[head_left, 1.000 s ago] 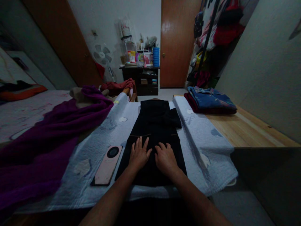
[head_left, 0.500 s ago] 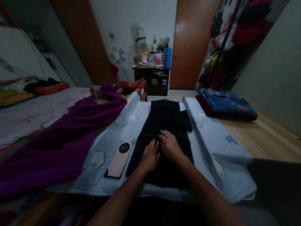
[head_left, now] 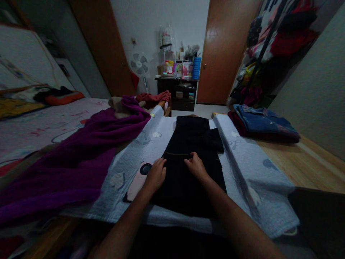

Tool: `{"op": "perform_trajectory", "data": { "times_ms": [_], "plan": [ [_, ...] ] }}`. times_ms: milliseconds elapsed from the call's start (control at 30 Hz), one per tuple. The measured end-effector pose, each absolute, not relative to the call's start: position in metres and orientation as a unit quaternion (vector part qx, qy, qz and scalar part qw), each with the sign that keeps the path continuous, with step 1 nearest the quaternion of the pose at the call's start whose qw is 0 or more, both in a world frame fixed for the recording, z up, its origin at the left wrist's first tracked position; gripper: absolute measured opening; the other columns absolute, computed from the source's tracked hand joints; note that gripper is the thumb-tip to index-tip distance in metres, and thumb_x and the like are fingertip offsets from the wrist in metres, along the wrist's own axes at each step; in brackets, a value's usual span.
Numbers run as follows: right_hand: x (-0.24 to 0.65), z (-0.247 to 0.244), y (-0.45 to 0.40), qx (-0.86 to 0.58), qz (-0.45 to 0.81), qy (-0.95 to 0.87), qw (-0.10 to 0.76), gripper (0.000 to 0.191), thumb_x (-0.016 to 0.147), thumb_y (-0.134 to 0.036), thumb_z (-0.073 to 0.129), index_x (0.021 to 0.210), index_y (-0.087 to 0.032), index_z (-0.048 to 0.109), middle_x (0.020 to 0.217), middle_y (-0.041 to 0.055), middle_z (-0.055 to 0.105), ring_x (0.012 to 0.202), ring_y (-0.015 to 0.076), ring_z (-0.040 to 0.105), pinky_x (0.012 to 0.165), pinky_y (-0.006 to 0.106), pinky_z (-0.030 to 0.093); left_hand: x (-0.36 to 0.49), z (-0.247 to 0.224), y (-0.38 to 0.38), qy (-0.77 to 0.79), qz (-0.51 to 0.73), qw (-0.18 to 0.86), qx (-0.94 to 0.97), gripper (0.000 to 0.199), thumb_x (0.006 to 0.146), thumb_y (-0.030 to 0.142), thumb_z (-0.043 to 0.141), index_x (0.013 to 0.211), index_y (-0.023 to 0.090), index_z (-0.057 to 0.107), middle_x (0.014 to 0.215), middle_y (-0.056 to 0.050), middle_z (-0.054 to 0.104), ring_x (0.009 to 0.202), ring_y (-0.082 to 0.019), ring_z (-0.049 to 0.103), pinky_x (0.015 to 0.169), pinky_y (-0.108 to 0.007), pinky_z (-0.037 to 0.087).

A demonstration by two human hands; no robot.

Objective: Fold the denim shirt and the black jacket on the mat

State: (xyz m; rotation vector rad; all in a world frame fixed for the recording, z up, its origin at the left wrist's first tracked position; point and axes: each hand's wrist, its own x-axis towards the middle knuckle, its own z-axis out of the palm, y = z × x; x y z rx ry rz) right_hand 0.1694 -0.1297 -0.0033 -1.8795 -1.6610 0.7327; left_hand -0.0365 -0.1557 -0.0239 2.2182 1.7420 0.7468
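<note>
A black garment [head_left: 188, 187] lies spread on a pale, padded cloth [head_left: 237, 172], with a thin brownish line running across its middle and a folded part jutting out at its right. At the left end of that line, my left hand [head_left: 156, 174] has its fingers bent and closed on the cloth's edge. My right hand [head_left: 197, 166] pinches the garment along the same line, thumb and forefinger close together. Beside my left wrist rests a pink phone [head_left: 136, 183] with a round black camera ring, partly covered by that hand and forearm.
Purple cloth [head_left: 88, 154] drapes at the left, next to a bed [head_left: 67, 120]. Folded denim clothing [head_left: 266, 120] is stacked on a wooden surface [head_left: 320, 162] at the right. Farther back stand a fan [head_left: 139, 64] and a dark cabinet [head_left: 167, 88].
My left hand has moved left, from the garment's middle to its edge by the phone. My right hand's fingers have drawn from lying flat into a pinch. The view has shifted slightly.
</note>
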Motion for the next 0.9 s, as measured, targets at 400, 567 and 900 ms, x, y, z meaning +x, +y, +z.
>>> {"op": "perform_trajectory", "data": {
  "times_ms": [400,567,900],
  "plan": [
    [0.175,0.009,-0.124,-0.689,0.217,-0.629,0.288,0.047,0.086,-0.02,0.046,0.132,-0.016,0.04,0.097,0.0077,0.068,0.089,0.0201,0.065,0.079,0.027,0.044,-0.006,-0.026,-0.188,0.519,0.195,0.051,0.831,0.044,0.09,0.025,0.048,0.133,0.016,0.046,0.145,-0.012,0.043,0.136,-0.025,0.035,0.111,-0.047,0.032],
    [0.184,-0.009,-0.131,-0.724,0.197,-0.632,0.191,0.054,0.087,-0.023,0.049,0.138,-0.015,0.035,0.103,0.0114,0.069,0.097,0.0237,0.064,0.081,0.03,0.043,0.001,-0.032,-0.197,0.511,0.142,0.057,0.846,0.044,0.091,0.026,0.047,0.134,0.019,0.046,0.145,-0.009,0.043,0.135,-0.024,0.036,0.111,-0.046,0.031],
    [0.181,-0.009,-0.137,-0.708,0.138,-0.683,0.12,0.056,0.093,-0.028,0.041,0.146,-0.03,0.026,0.106,0.0053,0.07,0.092,0.0214,0.066,0.078,0.03,0.044,0.001,-0.028,-0.206,0.611,0.119,-0.022,0.782,0.043,0.088,0.032,0.051,0.13,0.021,0.051,0.144,-0.01,0.044,0.134,-0.031,0.036,0.102,-0.048,0.038]
  ]
}}
